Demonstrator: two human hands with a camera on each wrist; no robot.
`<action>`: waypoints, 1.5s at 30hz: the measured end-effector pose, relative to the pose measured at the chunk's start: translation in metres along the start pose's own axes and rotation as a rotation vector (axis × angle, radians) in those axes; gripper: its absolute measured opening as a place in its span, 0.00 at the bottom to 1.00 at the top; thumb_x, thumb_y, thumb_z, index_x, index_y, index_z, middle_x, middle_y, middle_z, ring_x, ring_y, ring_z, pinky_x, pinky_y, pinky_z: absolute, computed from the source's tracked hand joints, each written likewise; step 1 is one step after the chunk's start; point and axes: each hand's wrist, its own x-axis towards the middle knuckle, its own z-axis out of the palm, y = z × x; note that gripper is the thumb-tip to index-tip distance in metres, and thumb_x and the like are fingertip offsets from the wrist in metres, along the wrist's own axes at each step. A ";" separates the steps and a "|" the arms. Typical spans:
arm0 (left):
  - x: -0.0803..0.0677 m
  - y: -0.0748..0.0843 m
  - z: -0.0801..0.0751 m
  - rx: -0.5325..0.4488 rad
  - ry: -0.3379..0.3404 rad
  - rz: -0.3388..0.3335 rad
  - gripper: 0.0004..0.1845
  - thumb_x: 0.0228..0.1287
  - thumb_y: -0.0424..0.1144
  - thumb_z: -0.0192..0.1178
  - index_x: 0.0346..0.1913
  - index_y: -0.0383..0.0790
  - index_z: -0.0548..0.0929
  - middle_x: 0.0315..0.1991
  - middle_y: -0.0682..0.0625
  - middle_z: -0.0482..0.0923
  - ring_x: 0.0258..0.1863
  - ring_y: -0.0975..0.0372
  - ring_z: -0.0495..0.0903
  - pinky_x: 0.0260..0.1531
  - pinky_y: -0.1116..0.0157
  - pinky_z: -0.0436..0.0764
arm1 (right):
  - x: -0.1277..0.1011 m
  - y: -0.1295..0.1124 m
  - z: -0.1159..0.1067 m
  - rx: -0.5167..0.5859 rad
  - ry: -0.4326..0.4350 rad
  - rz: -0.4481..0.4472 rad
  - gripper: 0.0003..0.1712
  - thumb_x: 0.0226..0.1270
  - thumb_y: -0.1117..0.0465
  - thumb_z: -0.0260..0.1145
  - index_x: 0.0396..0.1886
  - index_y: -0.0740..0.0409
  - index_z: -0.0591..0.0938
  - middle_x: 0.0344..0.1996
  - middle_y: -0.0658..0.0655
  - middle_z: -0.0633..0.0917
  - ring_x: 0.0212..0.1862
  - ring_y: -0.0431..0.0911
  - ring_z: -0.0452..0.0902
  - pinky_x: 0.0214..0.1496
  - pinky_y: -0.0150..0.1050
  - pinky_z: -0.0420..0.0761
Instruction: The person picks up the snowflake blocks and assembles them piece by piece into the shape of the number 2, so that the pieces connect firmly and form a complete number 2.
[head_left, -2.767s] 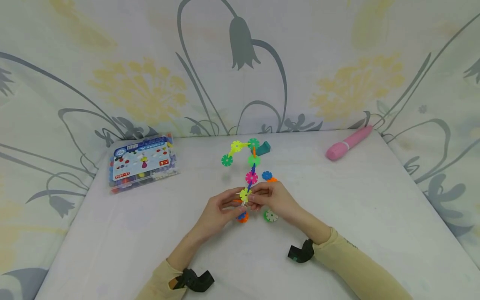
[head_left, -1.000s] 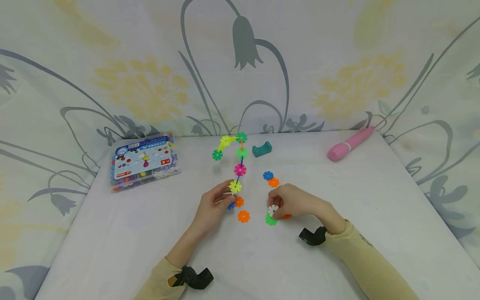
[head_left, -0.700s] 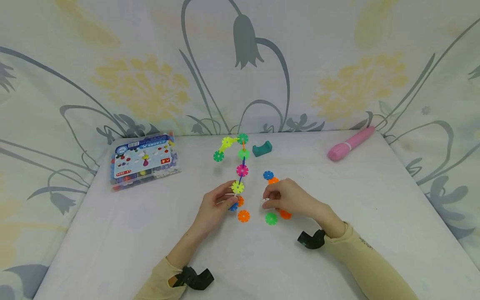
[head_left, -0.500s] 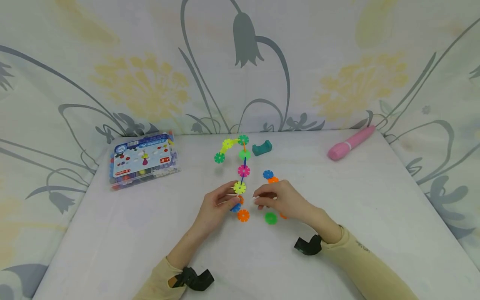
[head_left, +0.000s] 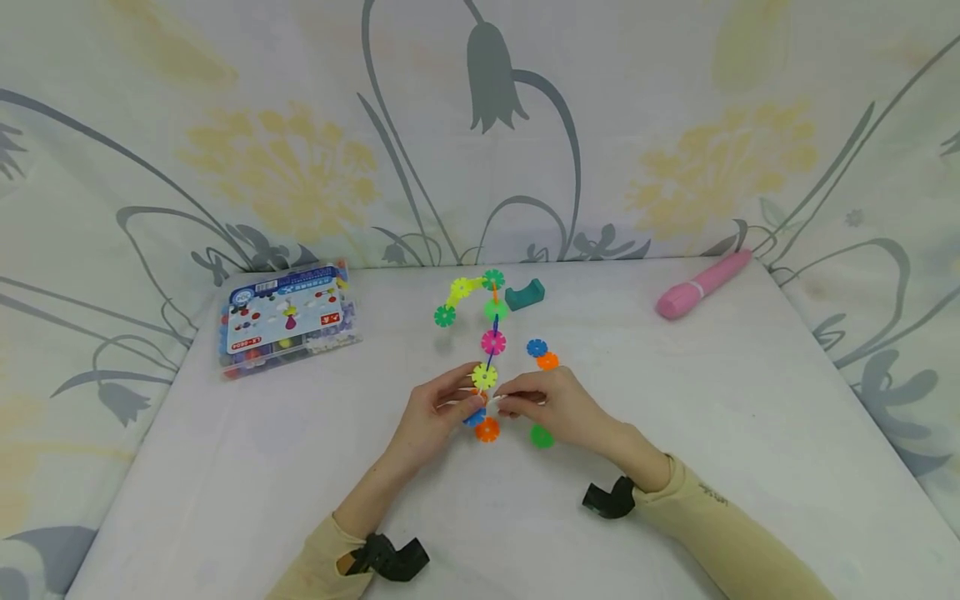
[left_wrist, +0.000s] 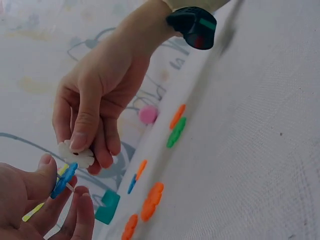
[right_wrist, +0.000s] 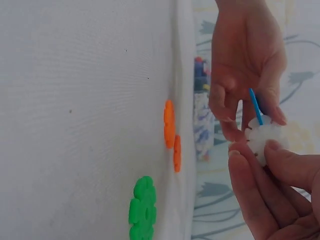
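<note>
Tabletop [head_left: 225,467] scan, left to right. Plastic parts box [head_left: 286,320] lies flat at the far left, well apart from the hands.

Left hand [head_left: 437,414]: grip closed, fingers pinching the lower end of a snowflake-disc chain [head_left: 487,333]. Chain stands up off the tabletop: blue disc [left_wrist: 64,180] at the fingers, yellow-green and pink discs above, then it arcs over left to a green disc. Loose orange disc [head_left: 487,429] lies on the tabletop just below the left fingertips.

Right hand [head_left: 558,406]: grip closed, thumb and fingers pinching a white disc [right_wrist: 265,139], edge right up against the blue disc at the bottom of the chain. Can't tell whether the two are slotted together.

Loose green disc [head_left: 541,436] lies just beside the right hand on the near side. A blue and an orange disc [head_left: 547,361] lie together just beyond the right hand. Teal block [head_left: 524,293] sits beside the top of the chain, near the back edge. Pink pen-shaped object [head_left: 702,284] lies at the far right corner.
</note>
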 end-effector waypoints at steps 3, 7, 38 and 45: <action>0.000 0.000 -0.001 -0.003 -0.015 0.008 0.26 0.68 0.34 0.64 0.68 0.41 0.76 0.57 0.43 0.83 0.55 0.53 0.81 0.50 0.71 0.81 | 0.000 0.002 0.002 0.000 0.023 -0.029 0.10 0.59 0.72 0.72 0.41 0.63 0.89 0.34 0.56 0.91 0.36 0.44 0.89 0.42 0.34 0.86; 0.000 0.000 -0.002 -0.003 -0.027 0.014 0.25 0.68 0.34 0.63 0.68 0.39 0.76 0.57 0.42 0.82 0.55 0.52 0.81 0.49 0.72 0.82 | 0.000 0.004 0.005 -0.008 0.039 -0.066 0.10 0.56 0.74 0.74 0.38 0.62 0.90 0.34 0.54 0.91 0.37 0.44 0.88 0.42 0.34 0.86; -0.001 -0.002 -0.002 0.029 -0.074 0.093 0.24 0.67 0.29 0.62 0.66 0.34 0.76 0.54 0.37 0.82 0.51 0.48 0.82 0.44 0.71 0.83 | 0.000 0.006 0.009 -0.119 0.017 -0.131 0.11 0.55 0.73 0.75 0.39 0.62 0.91 0.32 0.53 0.90 0.33 0.40 0.84 0.32 0.28 0.81; -0.001 -0.001 -0.002 0.027 -0.051 0.076 0.24 0.69 0.30 0.61 0.67 0.34 0.75 0.55 0.37 0.82 0.53 0.48 0.81 0.45 0.72 0.82 | 0.000 0.005 0.010 -0.079 0.044 -0.118 0.09 0.57 0.72 0.74 0.39 0.62 0.90 0.31 0.54 0.90 0.32 0.39 0.84 0.35 0.31 0.84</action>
